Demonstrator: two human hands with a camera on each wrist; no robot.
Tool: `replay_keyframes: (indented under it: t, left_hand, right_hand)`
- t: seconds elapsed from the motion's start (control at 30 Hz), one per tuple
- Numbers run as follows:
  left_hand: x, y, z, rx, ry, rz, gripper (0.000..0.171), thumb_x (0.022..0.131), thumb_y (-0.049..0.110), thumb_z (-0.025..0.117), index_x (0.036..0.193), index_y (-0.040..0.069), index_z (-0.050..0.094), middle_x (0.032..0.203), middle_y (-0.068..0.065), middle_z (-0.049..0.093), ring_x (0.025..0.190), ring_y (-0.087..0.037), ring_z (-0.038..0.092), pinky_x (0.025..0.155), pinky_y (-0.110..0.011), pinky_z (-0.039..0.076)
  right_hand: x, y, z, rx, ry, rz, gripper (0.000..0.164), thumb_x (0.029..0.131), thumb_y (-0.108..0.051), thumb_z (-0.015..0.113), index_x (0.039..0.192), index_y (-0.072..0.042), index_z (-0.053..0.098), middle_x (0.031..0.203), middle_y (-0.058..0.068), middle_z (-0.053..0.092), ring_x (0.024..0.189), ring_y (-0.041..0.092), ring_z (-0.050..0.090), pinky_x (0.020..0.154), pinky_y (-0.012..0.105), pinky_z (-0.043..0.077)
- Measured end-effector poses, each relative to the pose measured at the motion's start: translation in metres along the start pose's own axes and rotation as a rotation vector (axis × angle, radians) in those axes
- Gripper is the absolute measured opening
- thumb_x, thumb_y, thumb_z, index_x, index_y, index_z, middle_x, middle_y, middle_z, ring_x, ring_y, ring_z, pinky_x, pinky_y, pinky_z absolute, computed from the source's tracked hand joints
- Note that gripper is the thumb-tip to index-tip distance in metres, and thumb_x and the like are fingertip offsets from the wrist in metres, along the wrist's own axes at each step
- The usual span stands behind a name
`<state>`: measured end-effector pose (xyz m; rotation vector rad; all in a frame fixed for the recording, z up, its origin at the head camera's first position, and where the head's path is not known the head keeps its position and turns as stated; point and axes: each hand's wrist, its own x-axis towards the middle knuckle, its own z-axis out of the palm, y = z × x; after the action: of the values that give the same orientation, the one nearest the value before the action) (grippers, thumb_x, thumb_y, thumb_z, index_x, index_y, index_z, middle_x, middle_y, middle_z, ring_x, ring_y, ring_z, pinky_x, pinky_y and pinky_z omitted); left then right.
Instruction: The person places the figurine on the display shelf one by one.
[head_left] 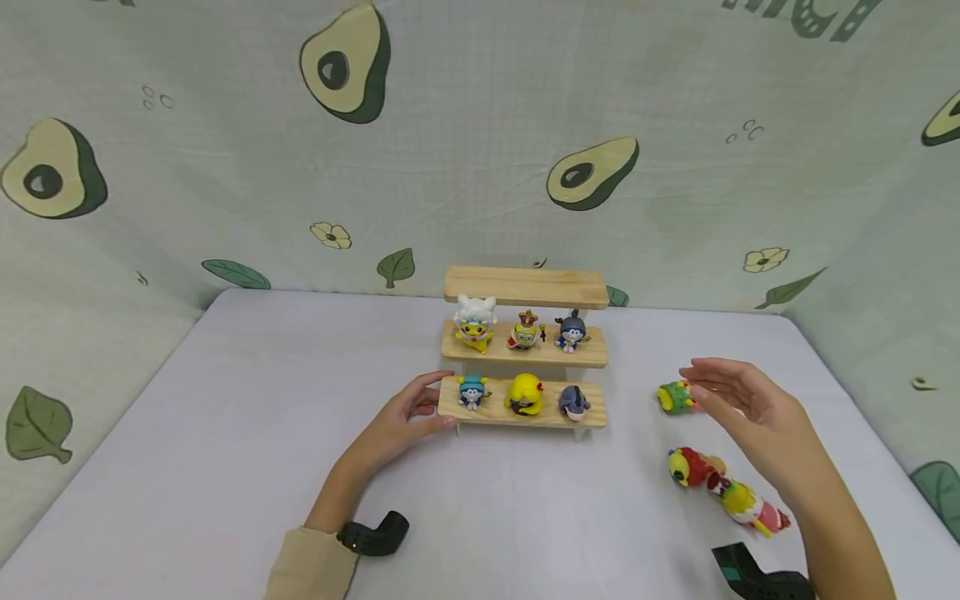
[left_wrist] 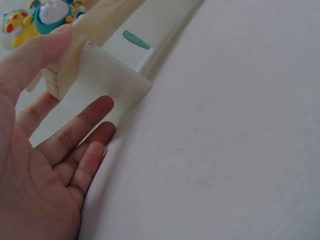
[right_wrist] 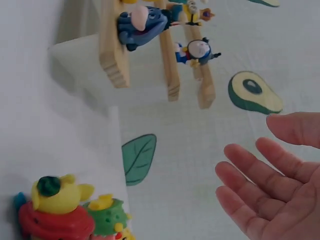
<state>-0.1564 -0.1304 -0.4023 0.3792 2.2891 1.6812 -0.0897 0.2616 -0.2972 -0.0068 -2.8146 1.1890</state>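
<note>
A three-tier wooden display stand with pale supports stands at the middle back of the table. My left hand pinches the left end of its lowest board, thumb on the board and index finger behind. The lowest board bears a blue-hatted figurine, a yellow figurine and a grey-blue donkey figurine. With nothing in it, my right hand is held above the table at the right, fingers relaxed. It partly covers a green figurine in the head view.
On the middle board are a white-hooded figurine, a crowned figurine and a dark-haired figurine. The top board is bare. A red figurine and a yellow-and-pink figurine lie at the right, near my right forearm.
</note>
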Motion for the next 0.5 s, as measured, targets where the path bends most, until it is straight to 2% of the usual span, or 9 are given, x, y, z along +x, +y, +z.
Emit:
replay_keyframes:
  t: [0.1, 0.17, 0.27, 0.33, 0.4, 0.5]
  left_hand:
    - [0.000, -0.001, 0.000, 0.003, 0.002, -0.003, 0.064, 0.081, 0.029, 0.072, 0.137, 0.029, 0.040, 0.125, -0.008, 0.057, 0.116, -0.021, 0.052, 0.102, -0.043, 0.037]
    - [0.000, -0.001, 0.000, 0.006, 0.003, -0.008, 0.064, 0.081, 0.029, 0.072, 0.137, 0.030, 0.040, 0.125, -0.007, 0.057, 0.116, -0.021, 0.052, 0.102, -0.043, 0.036]
    - [0.001, -0.003, 0.000, 0.007, -0.001, -0.009, 0.064, 0.081, 0.029, 0.072, 0.137, 0.030, 0.040, 0.125, -0.007, 0.057, 0.116, -0.021, 0.052, 0.102, -0.043, 0.036]
    - [0.001, -0.003, 0.000, 0.008, -0.003, -0.005, 0.064, 0.081, 0.029, 0.072, 0.137, 0.030, 0.041, 0.125, -0.007, 0.058, 0.116, -0.021, 0.052, 0.103, -0.043, 0.036]
    - [0.001, -0.003, 0.000, 0.010, -0.001, -0.003, 0.063, 0.081, 0.029, 0.072, 0.137, 0.030, 0.041, 0.124, -0.007, 0.058, 0.116, -0.021, 0.052, 0.103, -0.044, 0.036]
    - [0.001, -0.003, 0.000, 0.009, 0.000, -0.004, 0.063, 0.081, 0.029, 0.072, 0.137, 0.031, 0.041, 0.125, -0.007, 0.058, 0.116, -0.021, 0.052, 0.103, -0.044, 0.036]
  right_hand:
    - [-0.005, 0.011, -0.001, -0.050, -0.039, 0.061, 0.045, 0.094, -0.040, 0.052, 0.132, -0.018, 0.046, 0.123, -0.004, 0.056, 0.098, -0.016, 0.044, 0.071, 0.015, 0.048]
    - [-0.008, 0.019, -0.001, -0.067, -0.060, 0.087, 0.045, 0.093, -0.041, 0.053, 0.132, -0.018, 0.047, 0.126, 0.002, 0.056, 0.098, -0.017, 0.042, 0.071, 0.016, 0.048]
    - [-0.013, 0.031, -0.001, -0.079, -0.086, 0.099, 0.044, 0.092, -0.040, 0.055, 0.130, -0.018, 0.049, 0.120, -0.012, 0.057, 0.097, -0.020, 0.041, 0.071, 0.016, 0.047]
    - [-0.016, 0.039, 0.000, -0.075, -0.111, 0.105, 0.044, 0.092, -0.039, 0.056, 0.130, -0.018, 0.049, 0.117, -0.020, 0.056, 0.096, -0.024, 0.038, 0.070, 0.010, 0.044]
    - [-0.018, 0.046, 0.001, -0.084, -0.143, 0.120, 0.045, 0.091, -0.039, 0.056, 0.130, -0.018, 0.049, 0.118, -0.020, 0.055, 0.102, -0.016, 0.044, 0.072, 0.014, 0.045]
    - [-0.022, 0.054, 0.005, -0.101, -0.195, 0.153, 0.047, 0.091, -0.042, 0.056, 0.130, -0.017, 0.050, 0.126, -0.003, 0.057, 0.114, 0.009, 0.051, 0.076, 0.025, 0.050]
